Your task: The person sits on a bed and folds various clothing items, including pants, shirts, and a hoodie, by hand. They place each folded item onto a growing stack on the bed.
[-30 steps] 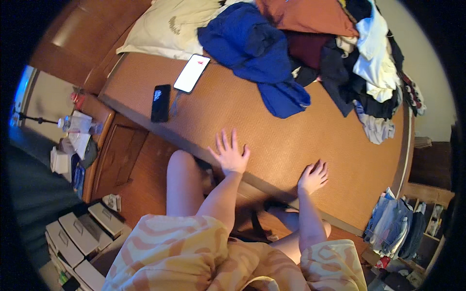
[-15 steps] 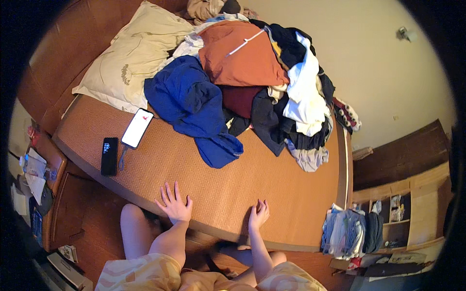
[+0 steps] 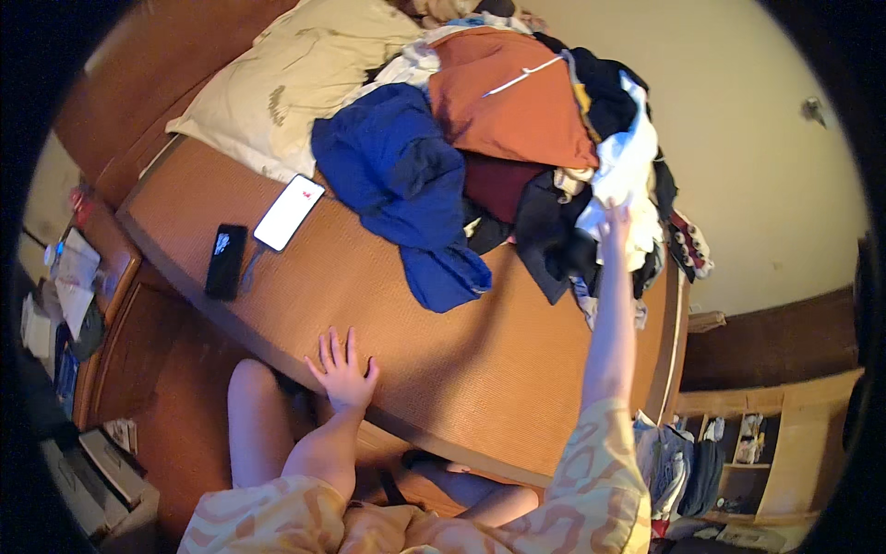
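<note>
My left hand (image 3: 342, 380) rests flat on the near edge of the woven mat bed (image 3: 406, 342), fingers spread and holding nothing. My right arm is stretched far out to the right side of a heaped pile of clothes. At its end, my right hand (image 3: 616, 224) is on or just over a white garment (image 3: 631, 157); its fingers are blurred, so their grip does not show. Beside that lie a dark garment (image 3: 543, 231) and an orange garment (image 3: 508, 97) with a white hanger (image 3: 524, 76) on top. A blue garment (image 3: 406, 175) spreads toward me.
Two phones lie on the bed's left, one lit white (image 3: 289, 213) and one black (image 3: 225, 261). A cream pillow (image 3: 286, 88) is behind them. Folded jeans and other clothes (image 3: 678, 466) sit at the lower right, next to a wooden shelf (image 3: 803, 443). A side table (image 3: 115, 268) stands left.
My right hand has left the bed's near edge and reached forward and right to the white garment. The left hand stays on the edge. The whole view has shifted slightly.
</note>
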Demonstrator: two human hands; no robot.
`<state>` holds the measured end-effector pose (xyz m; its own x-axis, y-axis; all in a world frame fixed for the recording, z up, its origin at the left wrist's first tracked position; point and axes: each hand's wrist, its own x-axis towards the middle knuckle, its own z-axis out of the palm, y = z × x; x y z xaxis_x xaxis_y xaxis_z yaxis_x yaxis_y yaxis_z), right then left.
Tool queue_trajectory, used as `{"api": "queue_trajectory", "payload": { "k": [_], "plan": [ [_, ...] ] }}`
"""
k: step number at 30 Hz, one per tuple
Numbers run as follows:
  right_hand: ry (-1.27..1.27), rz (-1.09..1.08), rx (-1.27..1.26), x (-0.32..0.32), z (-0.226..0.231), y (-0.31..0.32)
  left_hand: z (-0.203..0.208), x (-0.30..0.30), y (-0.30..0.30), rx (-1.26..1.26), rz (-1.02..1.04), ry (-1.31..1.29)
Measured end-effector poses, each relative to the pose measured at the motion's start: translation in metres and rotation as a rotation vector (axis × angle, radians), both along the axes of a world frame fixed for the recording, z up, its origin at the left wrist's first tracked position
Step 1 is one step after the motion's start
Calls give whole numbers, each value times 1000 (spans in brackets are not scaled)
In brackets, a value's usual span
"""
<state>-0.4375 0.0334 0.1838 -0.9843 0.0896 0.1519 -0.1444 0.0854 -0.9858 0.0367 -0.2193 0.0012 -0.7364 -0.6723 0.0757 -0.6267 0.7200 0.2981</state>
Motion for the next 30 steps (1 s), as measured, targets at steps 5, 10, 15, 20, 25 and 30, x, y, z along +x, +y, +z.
{"api": "queue_trajectory", "payload": {
  "k": [5, 10, 15, 20, 25, 30],
  "plan": [
    [244, -56, 469, -50, 14, -17, 5, -2, 4, 38, -26, -48],
    [249, -158, 498, -56, -10, -11, 9, -2, 3, 27, -49, -19],
    [217, -167, 332, 24, -58, 21, 10, -5, 6, 4, -59, 34],
    [40, -114, 67, 139, -142, 67, 2, -3, 5, -7, -30, 13],
    [-89, -38, 192, 260, -188, 72, 1, -4, 9, -40, -36, 1],
    [-266, -128, 448, 402, -187, 26, 2, -3, 10, -77, -44, -1]
  ]
}}
